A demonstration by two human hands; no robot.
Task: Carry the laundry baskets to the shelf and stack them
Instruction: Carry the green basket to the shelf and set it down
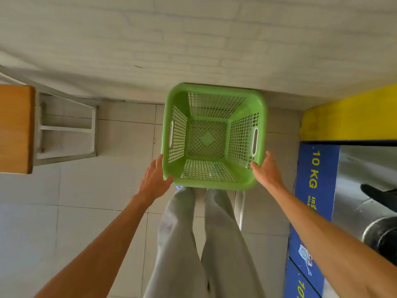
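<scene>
An empty green plastic laundry basket (180,97) with lattice walls and two slot handles stands upright on the tiled floor in front of my feet, close to the white wall. My left hand (155,177) touches the basket's near-left corner, fingers spread along the rim. At the near-right corner my right hand (267,168) lies against the rim, fingers extended. Neither hand is closed around the rim or in a handle. No shelf and no other basket are in view.
A wooden-topped table (16,129) on a grey metal frame (66,127) stands at the left. A washing machine with a blue "10 KG" panel (315,181) and yellow top (348,119) lines the right. White brick wall (193,39) lies beyond the basket.
</scene>
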